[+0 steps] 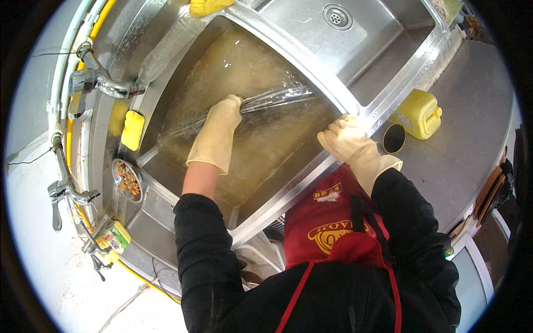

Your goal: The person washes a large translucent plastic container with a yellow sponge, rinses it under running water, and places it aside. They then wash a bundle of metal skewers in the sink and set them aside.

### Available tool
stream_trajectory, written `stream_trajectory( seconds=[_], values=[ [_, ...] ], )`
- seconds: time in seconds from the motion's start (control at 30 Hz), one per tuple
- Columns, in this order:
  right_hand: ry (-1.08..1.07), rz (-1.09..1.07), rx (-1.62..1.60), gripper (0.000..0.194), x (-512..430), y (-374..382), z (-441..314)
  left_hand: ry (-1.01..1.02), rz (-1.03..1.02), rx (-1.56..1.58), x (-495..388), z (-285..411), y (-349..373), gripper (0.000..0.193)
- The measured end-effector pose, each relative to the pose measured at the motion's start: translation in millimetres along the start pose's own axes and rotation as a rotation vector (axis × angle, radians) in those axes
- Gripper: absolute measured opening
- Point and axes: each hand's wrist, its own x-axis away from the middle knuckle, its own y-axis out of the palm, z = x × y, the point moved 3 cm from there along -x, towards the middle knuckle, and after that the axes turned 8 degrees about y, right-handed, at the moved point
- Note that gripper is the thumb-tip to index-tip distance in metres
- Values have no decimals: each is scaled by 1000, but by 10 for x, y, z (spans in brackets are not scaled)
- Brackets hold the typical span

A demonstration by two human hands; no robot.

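My left hand (227, 114), in a cream rubber glove, is closed over a murky, water-filled stainless-steel sink basin (291, 172). A clear, shiny, streaked band (277, 99), which looks like a thin plastic sleeve, runs out of the fist towards the right; it may be partly water. Fainter streaks lie to the left of the hand, near a pale tube end (148, 156). What lies under the cloudy water is hidden. My right hand (343, 135), gloved too, rests with curled fingers on the metal rim at the basin's near right corner, gripping it.
A second basin (358, 41) with a drain adjoins above. Taps (110, 83) and pipes line the left wall. On the left ledge are a yellow sponge (133, 130) and a bowl of food scraps (128, 181). A yellow jug (420, 114) lies on the right counter (462, 120).
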Motion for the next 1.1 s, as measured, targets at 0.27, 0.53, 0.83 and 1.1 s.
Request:
stream_trajectory(
  seconds=[0.27,0.53,0.83,1.1],
  values=[
    [1,78,-17,15,15,18,17,-58,-163,45,304,92,-245,31],
    [-8,118,-10,17,20,33,13,-86,-101,125,496,116,-181,31],
    [16,50,-3,15,57,83,20,57,-111,221,240,-359,-290,36],
    [1,16,-32,15,3,34,-2,171,37,400,67,-740,-248,37]
  ],
)
